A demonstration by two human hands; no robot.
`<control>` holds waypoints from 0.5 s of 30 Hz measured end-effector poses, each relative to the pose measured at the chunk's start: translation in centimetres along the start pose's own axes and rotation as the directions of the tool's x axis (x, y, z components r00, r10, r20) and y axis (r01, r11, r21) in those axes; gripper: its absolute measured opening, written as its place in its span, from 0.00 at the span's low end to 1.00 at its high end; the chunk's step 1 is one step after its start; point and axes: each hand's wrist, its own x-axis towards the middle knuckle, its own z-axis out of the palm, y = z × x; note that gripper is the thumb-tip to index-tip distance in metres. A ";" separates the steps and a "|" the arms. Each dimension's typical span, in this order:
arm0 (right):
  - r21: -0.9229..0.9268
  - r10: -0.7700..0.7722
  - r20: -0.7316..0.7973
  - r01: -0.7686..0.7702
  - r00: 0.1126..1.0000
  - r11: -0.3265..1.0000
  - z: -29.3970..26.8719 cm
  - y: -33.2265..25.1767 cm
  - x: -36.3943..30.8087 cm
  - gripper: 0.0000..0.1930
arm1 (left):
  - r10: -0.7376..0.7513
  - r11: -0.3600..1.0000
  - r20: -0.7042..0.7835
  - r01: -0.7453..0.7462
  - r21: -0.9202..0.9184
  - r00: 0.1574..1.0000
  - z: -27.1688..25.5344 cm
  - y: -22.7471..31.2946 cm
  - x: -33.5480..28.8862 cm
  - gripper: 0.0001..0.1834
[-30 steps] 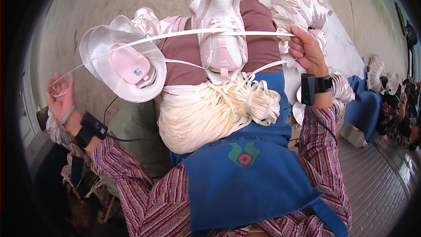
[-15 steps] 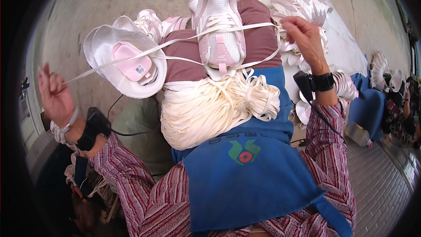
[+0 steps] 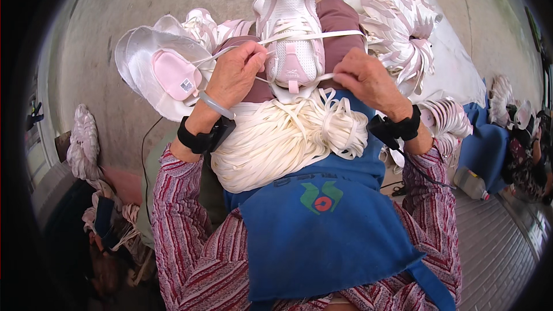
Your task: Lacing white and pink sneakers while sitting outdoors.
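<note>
A white-and-pink mesh sneaker upper (image 3: 289,14) lies across my thighs, its pink pull tab toward me. A flat white shoelace (image 3: 331,35) runs through its eyelets and stretches out to both sides. Just left of the upper, my left hand (image 3: 235,75) is closed in a pinch on the lace. To the right of the upper's near end, my right hand (image 3: 368,80) has its fingers closed on another stretch of the lace. Below the upper, a thick bundle of cream laces (image 3: 265,144) rests on my lap, bound near its right end.
White shoe linings with a pink insole (image 3: 174,75) stand at my left knee. Fanned white-and-pink uppers (image 3: 400,29) lie on a white sheet (image 3: 455,60) at the right. A blue apron (image 3: 322,242) covers my lap. A clear plastic bottle (image 3: 470,183) is at the far right.
My left hand has come in from far left to beside the upper. My right hand has moved down and inward. The lace that stretched far left is now drawn in.
</note>
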 end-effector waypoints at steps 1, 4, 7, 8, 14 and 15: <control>0.004 -0.003 0.004 0.003 1.000 1.000 -0.5 0.0 0.0 0.05 | 0.006 0.996 -0.025 -0.004 0.084 1.000 0.1 0.1 0.1 0.11; -0.022 0.283 -0.073 -0.285 0.956 0.958 -2.1 -0.1 -0.2 0.04 | 0.042 0.979 -0.053 -0.030 0.202 0.998 -0.1 -0.9 0.8 0.11; -0.110 0.288 -0.141 -0.304 0.947 0.946 -1.6 0.2 -0.8 0.06 | 0.079 0.972 -0.064 -0.062 0.229 0.995 -0.1 -1.0 1.6 0.11; -0.114 0.315 -0.135 -0.330 0.940 0.937 -1.6 -0.1 -1.0 0.08 | 0.084 0.973 -0.074 -0.065 0.223 0.994 -0.1 -0.8 1.9 0.11; -0.220 0.126 -0.071 -0.139 0.989 0.966 1.0 -1.4 0.3 0.08 | -0.054 0.996 -0.055 0.058 0.073 0.997 -0.3 -0.4 1.8 0.13; -0.274 0.099 -0.026 -0.102 0.995 0.956 1.3 -1.2 0.3 0.06 | -0.180 0.983 -0.035 0.180 0.017 0.983 -0.5 0.2 1.7 0.13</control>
